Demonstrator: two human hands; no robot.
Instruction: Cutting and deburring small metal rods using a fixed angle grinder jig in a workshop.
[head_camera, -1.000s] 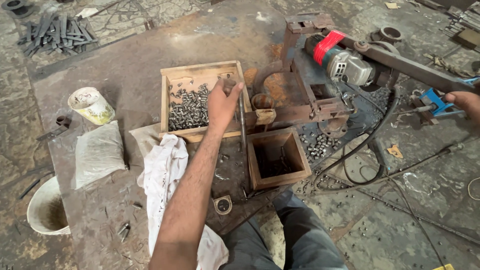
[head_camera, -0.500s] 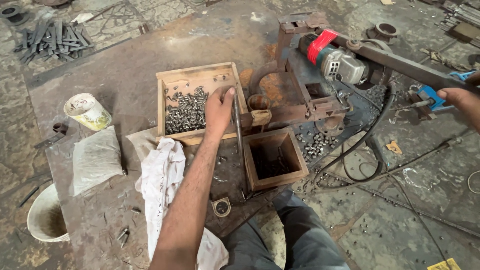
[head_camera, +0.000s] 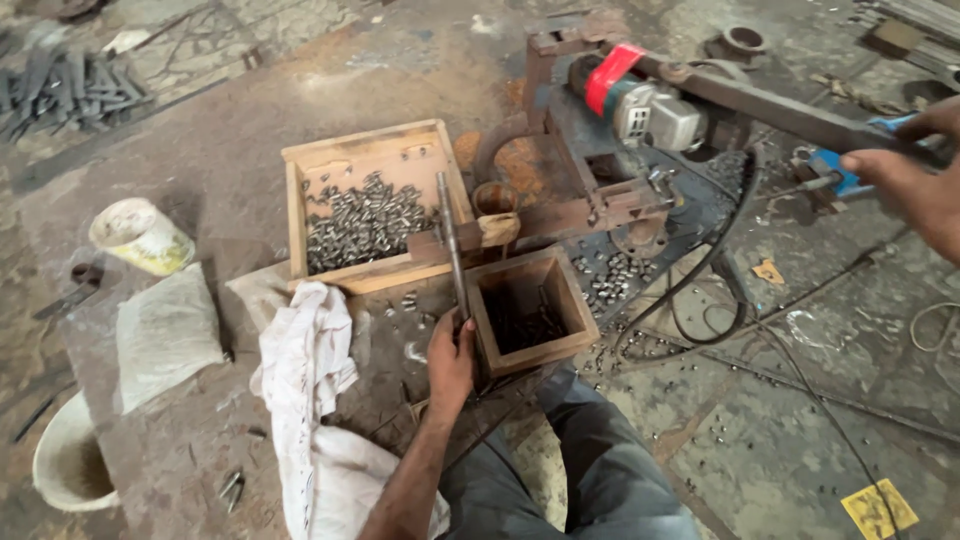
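The rusty cut-off rig (head_camera: 600, 190) takes up the upper middle of the stained concrete floor (head_camera: 800, 440), an angle grinder (head_camera: 640, 105) with a red guard bolted to its long pivoting lever arm (head_camera: 790, 115) so the disc can swing down onto stock fed across the frame. The person's right hand (head_camera: 915, 180) is clenched around the far end of that lever, at the right edge of view beside a blue clamp (head_camera: 835, 170), seemingly to control the swing. Left of the rig sits a shallow wooden tray (head_camera: 375, 150) heaped with short cut metal pieces (head_camera: 365, 225), and nearer the person a smaller, deeper wooden box (head_camera: 530, 310) stands just below the cutting point, apparently placed to catch offcuts; more pieces are scattered on the floor to its right. A white cloth (head_camera: 310, 400) lies crumpled beside the left forearm, with a grey sack (head_camera: 165, 335), a white bucket (head_camera: 65, 465) and a stained paint tin (head_camera: 140, 235) towards the left edge. The left hand (head_camera: 450, 365) grasps the near end of a thin steel rod (head_camera: 448, 240), which runs away from the person, between tray and box, its far end lying over the tray's right wall, held lengthwise as if for feeding towards the blade.
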